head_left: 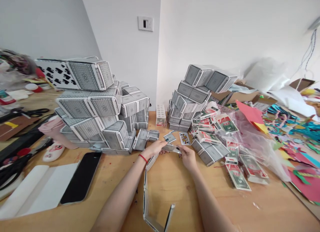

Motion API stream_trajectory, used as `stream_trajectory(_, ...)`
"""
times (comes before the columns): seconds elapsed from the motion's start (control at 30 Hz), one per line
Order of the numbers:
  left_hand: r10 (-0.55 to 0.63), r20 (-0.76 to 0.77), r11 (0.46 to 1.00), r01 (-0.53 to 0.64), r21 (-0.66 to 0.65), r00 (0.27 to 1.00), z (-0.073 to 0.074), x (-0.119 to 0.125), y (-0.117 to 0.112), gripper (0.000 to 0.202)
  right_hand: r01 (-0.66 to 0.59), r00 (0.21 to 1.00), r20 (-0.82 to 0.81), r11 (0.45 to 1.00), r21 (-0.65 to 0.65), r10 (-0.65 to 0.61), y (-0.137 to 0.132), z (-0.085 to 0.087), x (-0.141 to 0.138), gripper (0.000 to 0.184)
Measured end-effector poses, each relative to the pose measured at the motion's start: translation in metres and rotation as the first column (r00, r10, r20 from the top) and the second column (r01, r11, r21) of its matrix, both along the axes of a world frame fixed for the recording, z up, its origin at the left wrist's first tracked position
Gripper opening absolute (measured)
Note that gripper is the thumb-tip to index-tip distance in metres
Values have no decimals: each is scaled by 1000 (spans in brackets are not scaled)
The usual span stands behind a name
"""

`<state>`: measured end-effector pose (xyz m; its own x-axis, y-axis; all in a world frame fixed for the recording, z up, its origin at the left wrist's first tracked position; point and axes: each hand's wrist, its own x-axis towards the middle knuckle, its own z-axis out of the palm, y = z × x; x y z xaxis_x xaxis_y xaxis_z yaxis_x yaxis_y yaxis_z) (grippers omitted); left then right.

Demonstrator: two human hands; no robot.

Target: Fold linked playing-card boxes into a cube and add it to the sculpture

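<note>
My left hand [157, 148], with a red cord at the wrist, is closed on a chain of folded playing cards [146, 200]. The chain hangs down from it and bends back up near the bottom of the view. To its right, my right hand [188, 157] pinches the other end of the short card piece that spans the gap between both hands. A face card [185, 139] lies face up just beyond my fingers, beside a grey-backed card [170, 137]. Small folded card blocks [141, 139] stand beyond my left forearm.
Tall stacks of card blocks rise at left [86, 103] and right [187, 101]. Red-and-green card boxes [237, 177] are heaped at right, near coloured paper [303, 185]. A black phone [82, 178], white paper [53, 185] and scissors [15, 170] lie at left.
</note>
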<state>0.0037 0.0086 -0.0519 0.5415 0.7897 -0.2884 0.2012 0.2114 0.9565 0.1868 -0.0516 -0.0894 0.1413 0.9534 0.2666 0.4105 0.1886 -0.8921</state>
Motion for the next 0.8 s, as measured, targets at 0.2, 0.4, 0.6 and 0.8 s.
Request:
stream_trajectory(0.2, -6, -37, 1000, 7, 26, 999, -7, 4, 1, 44, -1, 1000, -1, 1000, -7, 1, 2, -6, -4, 33)
stream_trajectory(0.4, 10, -64, 999, -6, 52, 998, -6, 6, 0, 47, 39, 999, 28, 999, -6, -39, 0, -4, -10, 35)
stream_trajectory(0.6, 24, -126, 996, -12, 93, 992, 0, 12, -7, 50, 145, 980, 130, 989, 40, -149, -2, -1, -18, 37)
stream_trajectory(0.8, 37, -235, 966, 26, 256, 971, 17, 8, -8, 31, 163, 977, 128, 986, 42, -167, -3, 1, -17, 36)
